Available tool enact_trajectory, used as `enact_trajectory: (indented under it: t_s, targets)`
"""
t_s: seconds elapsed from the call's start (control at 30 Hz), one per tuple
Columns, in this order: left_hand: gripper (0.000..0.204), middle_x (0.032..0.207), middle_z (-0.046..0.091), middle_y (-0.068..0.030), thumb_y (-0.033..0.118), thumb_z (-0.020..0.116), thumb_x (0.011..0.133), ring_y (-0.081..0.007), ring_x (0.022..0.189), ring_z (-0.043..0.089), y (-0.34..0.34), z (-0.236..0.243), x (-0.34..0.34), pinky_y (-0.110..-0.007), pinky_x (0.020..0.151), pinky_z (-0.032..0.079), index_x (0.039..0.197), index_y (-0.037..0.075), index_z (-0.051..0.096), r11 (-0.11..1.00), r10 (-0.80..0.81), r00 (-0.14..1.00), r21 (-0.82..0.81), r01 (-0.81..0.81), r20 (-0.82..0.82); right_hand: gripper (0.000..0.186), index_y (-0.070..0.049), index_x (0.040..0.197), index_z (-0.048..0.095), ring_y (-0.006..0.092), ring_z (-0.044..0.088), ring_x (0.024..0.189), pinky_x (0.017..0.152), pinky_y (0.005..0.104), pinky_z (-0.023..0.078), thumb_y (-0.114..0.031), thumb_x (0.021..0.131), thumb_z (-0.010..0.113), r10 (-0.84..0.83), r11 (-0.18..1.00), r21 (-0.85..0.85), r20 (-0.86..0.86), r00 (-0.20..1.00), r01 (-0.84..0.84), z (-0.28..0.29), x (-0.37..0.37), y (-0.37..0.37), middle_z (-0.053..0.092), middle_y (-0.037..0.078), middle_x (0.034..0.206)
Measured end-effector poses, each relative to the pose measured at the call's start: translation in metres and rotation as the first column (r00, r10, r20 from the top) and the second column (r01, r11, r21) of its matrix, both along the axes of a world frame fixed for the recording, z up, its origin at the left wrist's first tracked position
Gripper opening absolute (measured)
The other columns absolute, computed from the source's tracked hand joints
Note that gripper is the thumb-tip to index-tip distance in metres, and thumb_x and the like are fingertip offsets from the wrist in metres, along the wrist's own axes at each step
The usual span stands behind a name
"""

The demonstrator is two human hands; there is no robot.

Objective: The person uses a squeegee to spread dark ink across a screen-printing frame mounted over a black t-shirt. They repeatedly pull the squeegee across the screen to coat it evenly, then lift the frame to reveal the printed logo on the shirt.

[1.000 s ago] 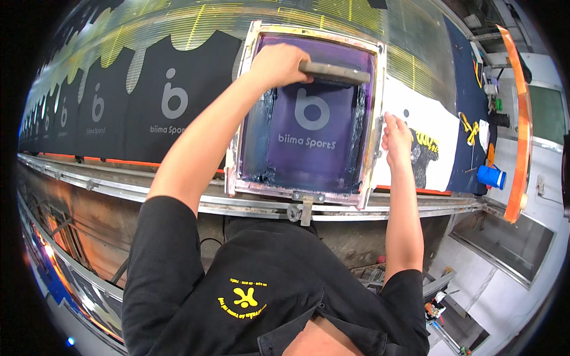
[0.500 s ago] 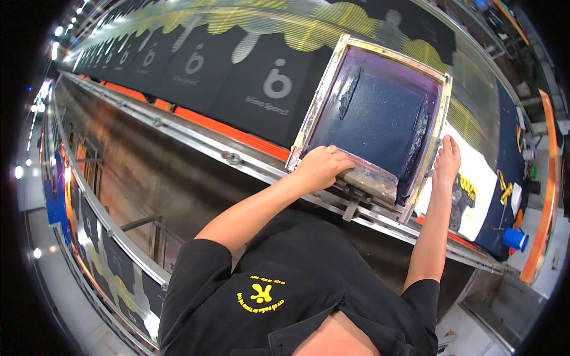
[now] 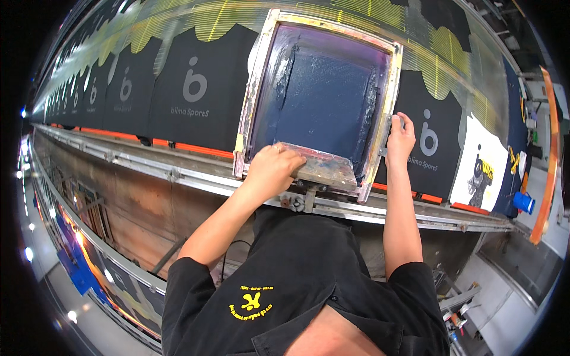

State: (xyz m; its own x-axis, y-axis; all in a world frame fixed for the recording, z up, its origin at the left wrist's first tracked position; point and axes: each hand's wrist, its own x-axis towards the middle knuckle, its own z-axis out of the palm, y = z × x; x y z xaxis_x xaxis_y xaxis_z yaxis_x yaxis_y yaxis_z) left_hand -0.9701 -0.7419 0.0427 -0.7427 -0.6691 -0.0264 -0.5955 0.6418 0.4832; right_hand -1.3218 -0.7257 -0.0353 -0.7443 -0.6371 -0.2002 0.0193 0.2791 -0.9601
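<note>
A screen printing frame [image 3: 252,89] lies over the long table, with dark blue ink [image 3: 326,107] spread across its mesh. My left hand [image 3: 274,171] is closed over its near end, fingers curled on an ink-stained board [image 3: 329,168], possibly a squeegee. At the right side rail, my right hand [image 3: 401,141] has curled fingers against the frame beside a small metal fitting. A black fabric piece [image 3: 427,121] with a grey printed logo shows to the right of the frame, and another printed black piece [image 3: 199,115] to its left. What lies under the frame is hidden.
A metal rail [image 3: 205,181] runs along the table's near edge, with an orange strip below the fabric. Several printed pieces line the table to the left. Rightward are a white printed sheet [image 3: 475,163], a blue cup [image 3: 523,202] and an orange bar [image 3: 545,178].
The frame has shifted left along the table with both hands on it. The printed black piece at its right has come into sight, and the white sheet is now farther from the frame.
</note>
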Motion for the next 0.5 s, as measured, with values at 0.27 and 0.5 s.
enact_trajectory:
  t_s: [0.27, 0.5]
  targets:
    - [0.017, 0.086, 0.074, -0.0087, 0.026, 0.079, 0.083, -0.0331, 0.084, 0.074, -0.128, 0.015, -0.04, -0.049, 0.072, 0.06, 0.088, 0.012, 0.071, 0.994, -0.084, 0.996, -0.069, 0.083, -0.012, 0.031, -0.006, 0.128, 0.068, 0.0115, 0.065, 0.087, 0.08, 0.0292, 0.052, -0.023, 0.102, 0.073, 0.014, 0.987, 0.161, -0.089, 0.996, 0.0, -0.007, 0.005, -0.006, 0.073, 0.006, 0.101]
    - [0.039, 0.093, 0.078, -0.0145, 0.046, 0.082, 0.083, -0.0367, 0.094, 0.075, -0.295, 0.006, -0.107, -0.05, 0.081, 0.058, 0.108, 0.015, 0.079, 0.981, -0.129, 0.981, -0.126, 0.148, 0.147, 0.035, -0.005, 0.127, 0.07, 0.0149, 0.065, 0.1, 0.089, 0.0323, 0.053, -0.027, 0.101, 0.075, 0.032, 0.964, 0.264, -0.189, 0.981, 0.02, -0.001, 0.008, -0.014, 0.072, 0.009, 0.113]
